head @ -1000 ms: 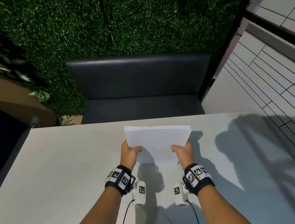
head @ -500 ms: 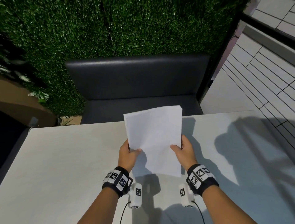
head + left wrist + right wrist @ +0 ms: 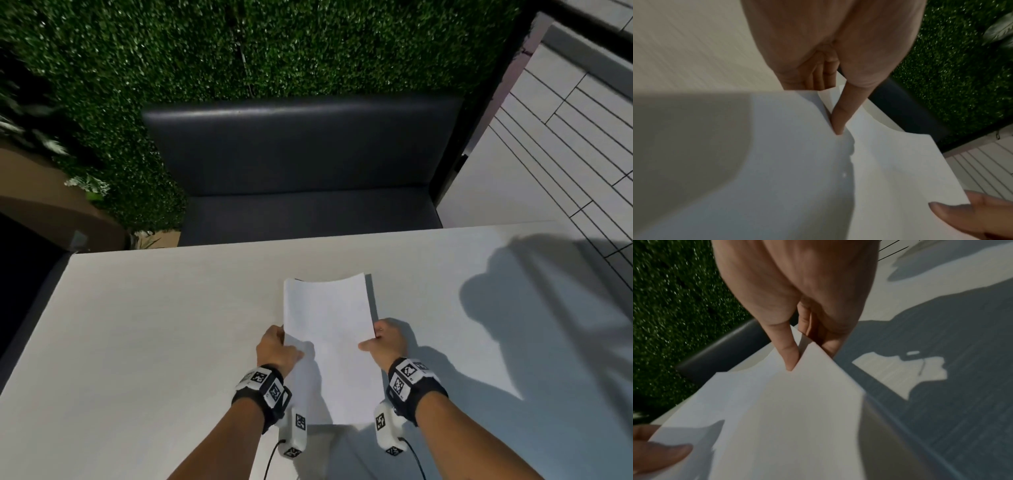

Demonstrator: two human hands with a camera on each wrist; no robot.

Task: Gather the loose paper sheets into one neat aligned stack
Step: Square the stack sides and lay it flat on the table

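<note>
A stack of white paper sheets (image 3: pixel 330 342) lies lengthwise over the pale table (image 3: pixel 154 342), its far edge bowed slightly upward. My left hand (image 3: pixel 279 349) pinches the stack's left edge, thumb on top (image 3: pixel 837 118) and fingers beneath. Along the right edge my right hand (image 3: pixel 385 342) pinches the same stack (image 3: pixel 789 410), thumb on top (image 3: pixel 788 353) with the fingers under it. In the left wrist view the paper (image 3: pixel 797 170) fills the lower frame. How far the sheets are aligned underneath is hidden.
A dark padded bench (image 3: pixel 301 164) stands beyond the table's far edge, against a green hedge wall (image 3: pixel 274 48). Tiled floor (image 3: pixel 555 137) lies to the right. Shadows fall across the table's right side (image 3: pixel 513 325).
The stack stood on its short edge, was then tilted up toward me, and now lies lowered close to flat on the table. Both hands kept their hold and moved down with it.
</note>
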